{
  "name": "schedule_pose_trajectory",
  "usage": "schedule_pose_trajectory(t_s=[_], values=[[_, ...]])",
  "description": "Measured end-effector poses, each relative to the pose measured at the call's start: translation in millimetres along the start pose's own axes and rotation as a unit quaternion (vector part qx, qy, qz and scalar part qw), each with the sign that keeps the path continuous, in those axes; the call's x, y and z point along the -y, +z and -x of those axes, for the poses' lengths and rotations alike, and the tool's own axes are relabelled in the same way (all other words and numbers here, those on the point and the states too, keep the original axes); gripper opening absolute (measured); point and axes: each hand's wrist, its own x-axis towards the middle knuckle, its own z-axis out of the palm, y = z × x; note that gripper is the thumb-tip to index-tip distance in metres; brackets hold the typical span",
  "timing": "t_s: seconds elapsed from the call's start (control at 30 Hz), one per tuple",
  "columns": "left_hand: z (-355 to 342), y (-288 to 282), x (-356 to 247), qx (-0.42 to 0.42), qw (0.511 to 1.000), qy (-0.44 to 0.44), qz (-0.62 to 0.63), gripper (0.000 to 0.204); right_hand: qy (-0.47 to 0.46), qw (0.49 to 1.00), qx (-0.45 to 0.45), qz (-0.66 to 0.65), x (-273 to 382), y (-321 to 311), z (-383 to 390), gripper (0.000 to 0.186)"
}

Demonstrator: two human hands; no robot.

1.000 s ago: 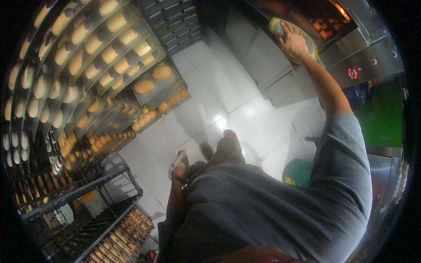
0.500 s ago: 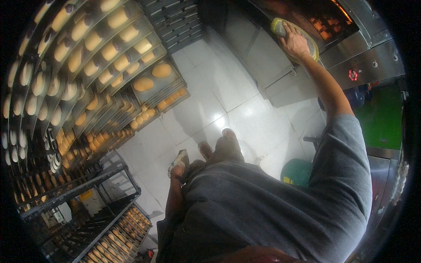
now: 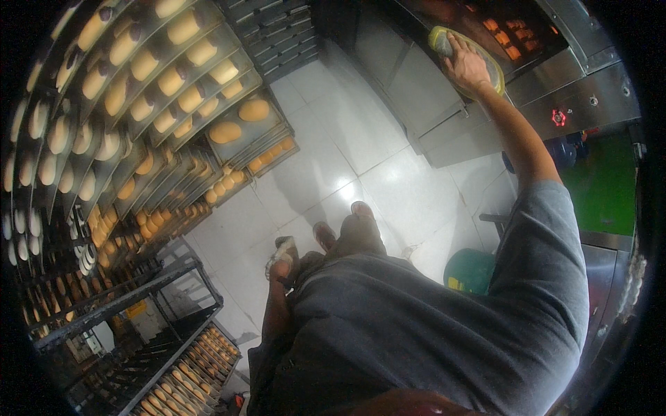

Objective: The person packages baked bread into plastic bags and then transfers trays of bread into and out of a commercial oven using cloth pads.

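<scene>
My right hand (image 3: 467, 69) lies over a grey pad with a yellow edge (image 3: 495, 76) at the mouth of the oven (image 3: 479, 24). Its fingers are stretched out and a little apart, and the pad shows all round them. Inside the oven, small blocks (image 3: 510, 41) glow orange. Low beside my body, my left hand (image 3: 281, 269) is closed on a crumpled, dirty whitish cloth (image 3: 285, 246). Whether this is a glove or a rag, I cannot tell.
Tall racks of trays with pale and browned buns (image 3: 187, 28) stand at the left. A black-framed rack (image 3: 201, 277) is nearer, with rolls (image 3: 187, 374) behind it. A green bucket (image 3: 468, 270) stands at my right; a red knob (image 3: 558, 118) juts from the oven front.
The bright orange flame line at the oven's upper right has mostly faded from view. Both hands stay in about the same place.
</scene>
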Motion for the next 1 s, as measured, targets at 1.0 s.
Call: schedule_pose_trajectory(t_s=[1.0], values=[[-9.3, 0.0, 5.1, 0.001, 1.000, 0.001, -0.010, 0.032, 0.014, 1.000, 0.025, -0.011, 4.8, -6.9, -2.1, 0.065]])
